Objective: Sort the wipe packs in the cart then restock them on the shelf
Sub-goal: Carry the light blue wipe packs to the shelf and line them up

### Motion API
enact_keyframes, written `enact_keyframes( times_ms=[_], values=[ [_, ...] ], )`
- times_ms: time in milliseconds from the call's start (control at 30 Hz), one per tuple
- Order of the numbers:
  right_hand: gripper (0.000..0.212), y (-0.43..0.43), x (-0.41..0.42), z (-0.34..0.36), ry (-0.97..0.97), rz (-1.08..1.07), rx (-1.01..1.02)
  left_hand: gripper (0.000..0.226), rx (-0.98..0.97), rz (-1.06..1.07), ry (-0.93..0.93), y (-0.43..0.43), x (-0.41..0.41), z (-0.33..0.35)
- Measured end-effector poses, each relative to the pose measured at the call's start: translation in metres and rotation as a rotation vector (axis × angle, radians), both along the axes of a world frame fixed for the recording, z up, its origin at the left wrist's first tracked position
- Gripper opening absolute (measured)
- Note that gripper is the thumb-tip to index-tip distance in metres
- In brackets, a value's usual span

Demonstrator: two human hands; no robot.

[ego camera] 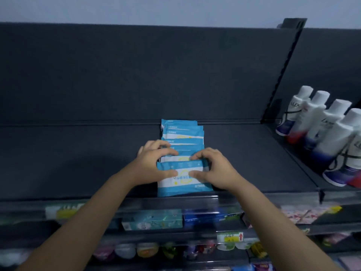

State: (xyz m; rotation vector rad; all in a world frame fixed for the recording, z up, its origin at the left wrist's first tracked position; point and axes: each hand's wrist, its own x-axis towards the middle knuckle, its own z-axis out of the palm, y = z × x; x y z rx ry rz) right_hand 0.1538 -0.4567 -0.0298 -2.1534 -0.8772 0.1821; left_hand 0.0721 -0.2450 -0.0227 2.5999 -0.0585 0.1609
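Note:
Several blue and white wipe packs (180, 133) stand in a row running from the back of the dark top shelf (78, 163) to its front edge. The front wipe pack (183, 184) leans toward me. My left hand (154, 163) grips its left side, thumb on the face and fingers curled over the top. On the pack's right side my right hand (213, 169) holds it the same way. The cart is out of view.
White bottles (324, 122) with blue and red bases lean in a row on the neighbouring shelf at the right, past a black divider (283, 71). Lower shelves hold boxed and wrapped goods (152, 220) behind a clear rail (175, 202). Bare dark shelf lies on both sides of the packs.

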Motion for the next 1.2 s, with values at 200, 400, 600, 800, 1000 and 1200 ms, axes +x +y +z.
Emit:
enact_keyframes(
  times_ms=[200,400,600,800,1000,1200],
  values=[
    [0.031,-0.006,-0.003,0.015,0.034,0.091,-0.103,0.089,-0.014,0.068,0.009,-0.021,-0.017,0.003],
    [0.036,-0.007,-0.011,0.032,0.547,0.007,0.636,0.064,-0.992,0.305,-0.098,-0.042,-0.020,0.016],
    [0.047,0.000,-0.023,0.030,0.520,0.052,0.502,0.024,-0.771,0.056,-0.066,-0.044,-0.009,0.031],
    [0.054,-0.003,-0.014,0.010,0.107,-0.056,0.104,0.050,0.067,-0.042,0.113,-0.025,0.008,0.027],
    [0.073,-0.008,-0.034,-0.015,-0.101,-0.124,0.220,0.056,0.368,-0.098,0.029,-0.032,0.002,-0.009],
    [0.057,0.005,-0.037,-0.022,-0.343,-0.236,0.032,0.064,0.355,-0.168,0.031,-0.032,-0.001,-0.027]
  ],
)
